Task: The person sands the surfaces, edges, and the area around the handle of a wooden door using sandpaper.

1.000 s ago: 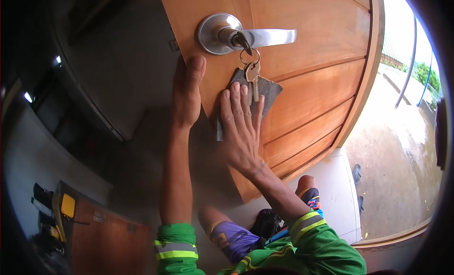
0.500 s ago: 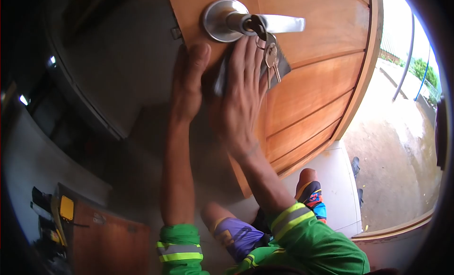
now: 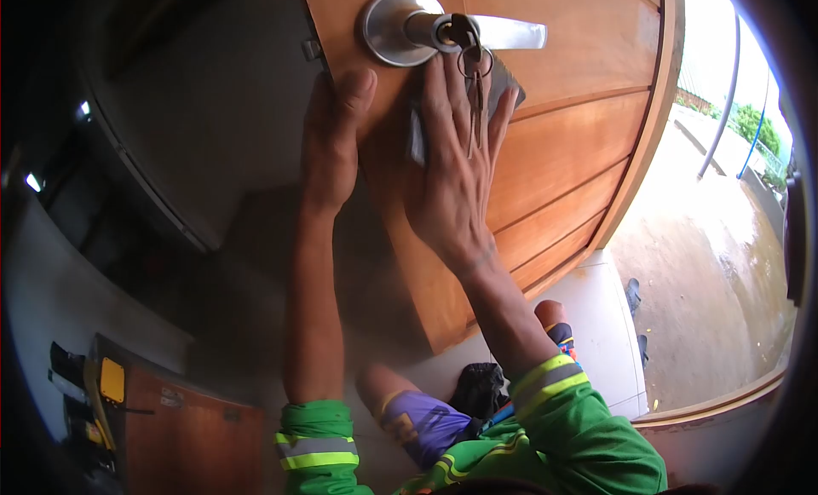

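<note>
A wooden door [image 3: 562,146] stands in front of me, with a silver lever handle [image 3: 515,33] near its edge. Keys [image 3: 471,124] on a ring hang from the handle's lock, in front of my right fingers. My right hand [image 3: 460,184] lies flat on the door face below the handle, fingers extended, pressing down a dark grey sheet that looks like sandpaper [image 3: 511,82]. Most of the sheet is hidden under the hand. At the door's edge, under the latch [image 3: 312,49], my left hand [image 3: 334,154] holds on, thumb on the near side and fingers hidden behind.
Beyond the doorway lies wet ground [image 3: 690,299], with dark footwear [image 3: 632,296] beside the sill. A black bag-like thing [image 3: 479,391] rests on the pale floor near my legs. Lower left stands a brown wooden panel [image 3: 196,444] with a yellow item [image 3: 112,381] beside it.
My right hand and the sandpaper have moved right across the door face, and the fingers have spread. The keys have swung left. My left hand stays at the door edge.
</note>
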{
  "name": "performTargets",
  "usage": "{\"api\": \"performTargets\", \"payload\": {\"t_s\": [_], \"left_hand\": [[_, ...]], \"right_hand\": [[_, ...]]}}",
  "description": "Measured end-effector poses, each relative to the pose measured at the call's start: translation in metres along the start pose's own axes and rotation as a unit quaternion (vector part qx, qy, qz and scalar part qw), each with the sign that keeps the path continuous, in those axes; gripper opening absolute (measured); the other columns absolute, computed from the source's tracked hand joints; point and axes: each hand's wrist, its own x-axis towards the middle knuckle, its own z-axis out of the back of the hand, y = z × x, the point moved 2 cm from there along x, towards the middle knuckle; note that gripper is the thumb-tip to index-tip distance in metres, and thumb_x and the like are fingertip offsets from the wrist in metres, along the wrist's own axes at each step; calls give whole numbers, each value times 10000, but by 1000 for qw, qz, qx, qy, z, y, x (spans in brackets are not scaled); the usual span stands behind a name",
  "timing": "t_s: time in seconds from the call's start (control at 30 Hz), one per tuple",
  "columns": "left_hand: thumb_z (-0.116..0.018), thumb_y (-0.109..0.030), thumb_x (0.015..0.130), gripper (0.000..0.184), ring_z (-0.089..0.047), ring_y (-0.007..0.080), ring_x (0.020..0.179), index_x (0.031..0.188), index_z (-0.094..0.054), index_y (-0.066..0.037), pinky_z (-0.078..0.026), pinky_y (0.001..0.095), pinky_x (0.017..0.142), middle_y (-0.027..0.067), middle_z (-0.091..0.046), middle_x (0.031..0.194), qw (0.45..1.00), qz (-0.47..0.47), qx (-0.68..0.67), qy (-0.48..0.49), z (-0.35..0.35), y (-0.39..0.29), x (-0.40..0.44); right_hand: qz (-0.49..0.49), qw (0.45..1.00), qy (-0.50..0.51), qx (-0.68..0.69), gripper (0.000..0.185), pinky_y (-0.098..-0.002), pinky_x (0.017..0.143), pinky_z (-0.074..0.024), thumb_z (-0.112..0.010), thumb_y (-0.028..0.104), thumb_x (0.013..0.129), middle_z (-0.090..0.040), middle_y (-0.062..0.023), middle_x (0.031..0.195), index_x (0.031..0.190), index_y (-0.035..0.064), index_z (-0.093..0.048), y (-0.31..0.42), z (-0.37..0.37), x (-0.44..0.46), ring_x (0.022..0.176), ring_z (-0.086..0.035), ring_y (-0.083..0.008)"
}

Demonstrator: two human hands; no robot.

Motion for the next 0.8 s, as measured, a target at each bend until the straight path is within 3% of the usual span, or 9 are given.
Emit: {"api": "performTargets", "payload": {"t_s": [0.2,0.3,0.47,0.6,0.7,0.8], "left_hand": [[-605,-394,1056,437,-556,106,1045,1204,-587,16,-464,302,948,51,-617,1127,1000,-21,21,-9,-5,-15,1],[-611,-410,1050,464,-559,111,1056,1224,-586,20,-462,303,953,59,-620,1140,1000,-24,-9,11,-4,-14,3],[-609,-418,1052,480,-547,109,1091,1229,-577,27,-458,298,984,60,-606,1151,1000,-20,-5,-16,-7,-11,2],[-609,-420,1052,484,-544,111,1101,1235,-573,26,-455,298,996,62,-602,1157,1000,-17,-4,-15,-5,-10,1],[-608,-422,1052,487,-542,113,1108,1240,-570,26,-452,298,1005,64,-599,1162,1000,-9,2,-19,-2,-11,2],[-600,-432,1055,485,-543,127,1126,1257,-570,9,-443,306,1032,65,-593,1176,1000,12,-17,-19,-3,-12,-1]], "right_hand": [[-4,998,11,-60,799,-689,1206,-138,-759,215,820,-378,-268,1605,1497,-60,-436,-4,-14,-36,1531,-260,-473],[-37,999,-9,-28,775,-634,1240,-48,-675,120,876,-342,-261,1625,1570,-6,-357,-8,-7,19,1550,-206,-467],[-32,993,65,-95,844,-638,1236,-48,-658,82,851,-268,-264,1659,1598,-13,-277,11,-19,-43,1555,-170,-477],[-62,998,3,-28,831,-639,1235,-50,-639,76,878,-219,-268,1677,1606,-22,-250,8,-10,15,1577,-112,-456],[-55,998,17,-24,794,-642,1236,-41,-591,53,887,-248,-272,1667,1600,-33,-251,9,-26,-17,1568,-139,-469],[-6,991,119,-55,766,-648,1235,-35,-583,66,882,-259,-260,1667,1586,-30,-297,5,-23,-106,1564,-163,-468]]}}
